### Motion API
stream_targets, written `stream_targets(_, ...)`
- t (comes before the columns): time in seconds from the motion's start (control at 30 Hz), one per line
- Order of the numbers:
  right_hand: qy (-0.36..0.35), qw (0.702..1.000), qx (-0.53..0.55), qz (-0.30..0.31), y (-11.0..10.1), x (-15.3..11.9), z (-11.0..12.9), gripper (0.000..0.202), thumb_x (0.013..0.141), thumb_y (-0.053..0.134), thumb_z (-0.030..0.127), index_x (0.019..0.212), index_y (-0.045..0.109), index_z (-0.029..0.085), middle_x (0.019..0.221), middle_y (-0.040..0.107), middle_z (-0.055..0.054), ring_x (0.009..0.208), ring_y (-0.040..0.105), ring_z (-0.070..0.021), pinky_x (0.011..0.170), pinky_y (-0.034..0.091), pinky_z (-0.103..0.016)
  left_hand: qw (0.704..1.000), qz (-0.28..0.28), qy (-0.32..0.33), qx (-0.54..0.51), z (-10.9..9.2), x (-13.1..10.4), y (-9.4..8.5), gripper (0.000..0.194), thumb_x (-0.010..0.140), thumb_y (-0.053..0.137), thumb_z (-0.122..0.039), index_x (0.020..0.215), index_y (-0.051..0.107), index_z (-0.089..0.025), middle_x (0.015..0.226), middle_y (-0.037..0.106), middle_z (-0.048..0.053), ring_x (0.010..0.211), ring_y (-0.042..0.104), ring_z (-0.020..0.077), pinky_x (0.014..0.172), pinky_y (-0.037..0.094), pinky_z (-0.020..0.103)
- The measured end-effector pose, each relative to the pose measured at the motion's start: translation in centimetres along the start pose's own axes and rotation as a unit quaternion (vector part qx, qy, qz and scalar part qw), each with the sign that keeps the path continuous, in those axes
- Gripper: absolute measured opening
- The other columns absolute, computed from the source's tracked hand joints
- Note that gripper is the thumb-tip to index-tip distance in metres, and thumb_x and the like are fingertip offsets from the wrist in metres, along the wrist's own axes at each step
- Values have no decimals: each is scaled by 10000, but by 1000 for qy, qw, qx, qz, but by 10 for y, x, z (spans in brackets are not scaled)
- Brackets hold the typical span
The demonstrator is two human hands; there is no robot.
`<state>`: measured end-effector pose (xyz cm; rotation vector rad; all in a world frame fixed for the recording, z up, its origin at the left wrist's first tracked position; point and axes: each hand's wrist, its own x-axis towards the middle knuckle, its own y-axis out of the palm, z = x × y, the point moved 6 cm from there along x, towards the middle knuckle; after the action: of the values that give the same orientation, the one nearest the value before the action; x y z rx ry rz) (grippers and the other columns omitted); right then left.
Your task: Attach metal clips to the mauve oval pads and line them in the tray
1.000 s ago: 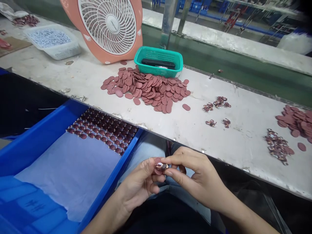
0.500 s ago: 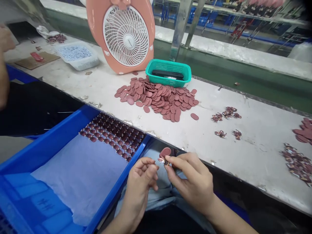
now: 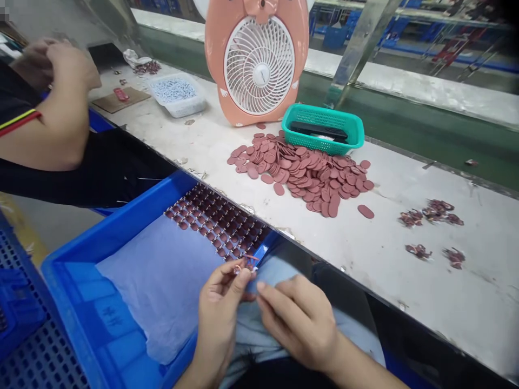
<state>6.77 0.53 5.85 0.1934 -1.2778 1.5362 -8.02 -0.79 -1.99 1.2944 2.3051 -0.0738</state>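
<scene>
My left hand [image 3: 227, 289] pinches a small figurine [image 3: 246, 266] between thumb and fingertips, above my lap at the right edge of the blue crate [image 3: 162, 354]. The figurine is dark red with white bits, and a thin reddish oval disc, seen edge-on, is at its top. Just right of it, my right hand [image 3: 298, 319] is closed in a pinch with its fingertips apart from the figurine; what they hold, if anything, is hidden. Inside the crate, rows of similar dark red pieces [image 3: 214, 224] lie at the far end, beside a pale blue sheet [image 3: 162, 281].
Reddish oval discs [image 3: 308, 173] are heaped on the worktable [image 3: 389, 254], against a green basket [image 3: 292, 127]. Behind stands an orange fan [image 3: 217, 59]. Several small figurines [image 3: 438, 210] lie at right. A co-worker's arm [image 3: 67, 108] and a white tub [image 3: 192, 108] are at left.
The figurine has passed from my right hand to my left, and it is turned so its disc shows edge-on. The view has swung left, bringing more of the co-worker into sight.
</scene>
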Motion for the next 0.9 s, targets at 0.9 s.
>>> stream_targets(0.9, 41, 986, -162, 14, -62, -53, -60, 324, 810, 715, -61, 1099, 700, 85, 776, 668, -68, 676, 617, -161, 646, 517, -301, 744, -80, 44, 662, -2, 246, -159, 352, 938, 633, -375, 1235, 623, -185, 1251, 652, 101, 1050, 656, 263, 878, 556, 494)
